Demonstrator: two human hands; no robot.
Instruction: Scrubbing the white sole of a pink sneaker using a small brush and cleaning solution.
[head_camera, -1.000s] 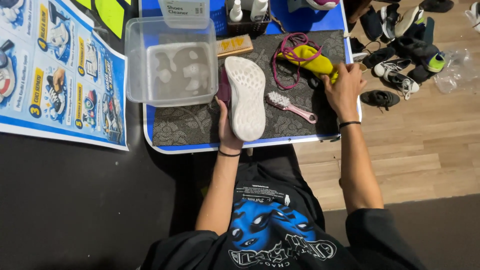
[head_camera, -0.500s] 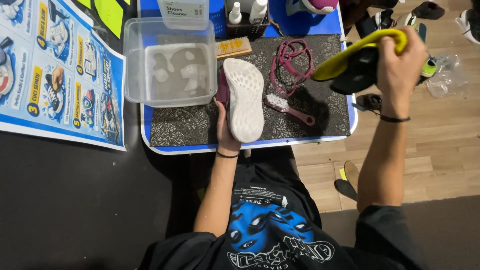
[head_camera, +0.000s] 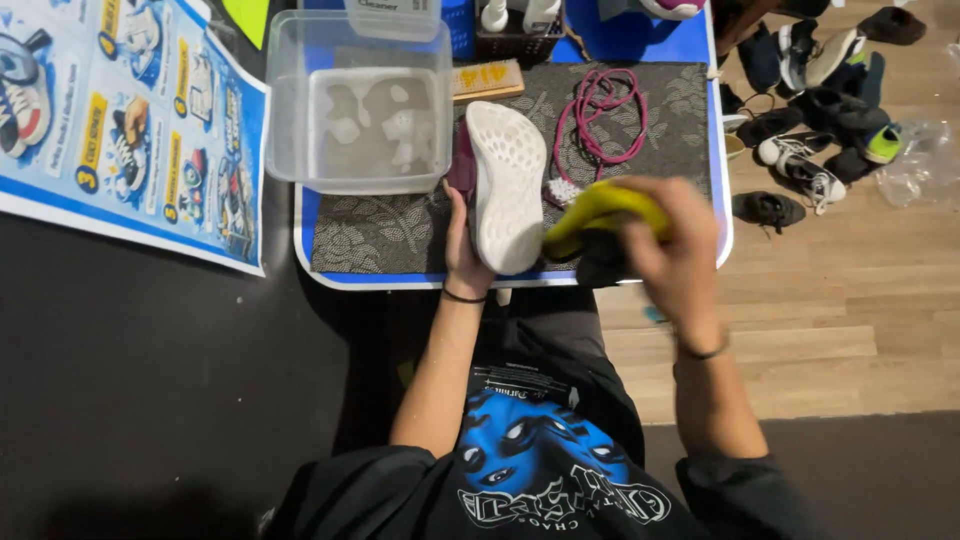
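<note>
Room: wood-plank floor on the right, black mat in front; a small blue-edged bench (head_camera: 330, 262) topped with a dark leaf-patterned mat (head_camera: 390, 225). Places below are given relative to the shoe.

Poster (head_camera: 120, 120): large, printed, well to the left of the shoe, lying on the black surface and apart from the bench.

Clear plastic tub (head_camera: 358, 100): just left of and behind the shoe, holding cloudy water. Judged risk: a sideways push of the shoe could knock its near wall and slop water onto the mat.

Pile of shoes (head_camera: 820, 90): on the floor, well to the right, out of reach.

Shoe (head_camera: 507, 185): white sole turned up, standing on its side at the bench's front edge. The left hand (head_camera: 462, 240) grasps it from the near left. Judged risk: so close to the edge, hard rubbing could tip it off toward the lap.

Yellow cloth (head_camera: 598, 210): touching the shoe's right side, clenched in the right hand (head_camera: 675, 250), which is motion-blurred.

Pink laces (head_camera: 600, 110): coiled behind and to the right of the shoe; a trailing cloth could snag them.

Brush (head_camera: 565, 190): white bristles just right of the shoe, mostly hidden by the cloth, directly in the wiping path.

Bottles (head_camera: 515, 15): behind the shoe at the far edge.
</note>
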